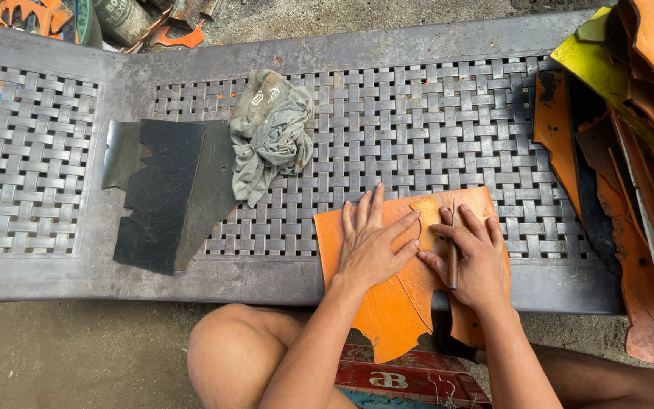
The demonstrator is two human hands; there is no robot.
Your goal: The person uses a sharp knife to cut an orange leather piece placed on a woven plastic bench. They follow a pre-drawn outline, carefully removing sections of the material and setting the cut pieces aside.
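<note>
- We count one orange sheet (387,303), one small template (427,220), one slim tool (453,257), one grey rag (270,136), black sheets (164,193).
- Orange sheet: flat, ragged-edged, overhanging the woven bench (433,121) front edge.
- Left hand (369,246): open, fingers spread, pressing the sheet.
- Right hand (474,261): fingers closed around the tool, at the template.

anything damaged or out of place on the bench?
The orange sheet under the left hand and right hand has a ragged, torn lower edge overhanging the bench. A crumpled grey rag lies dumped mid-bench.
</note>
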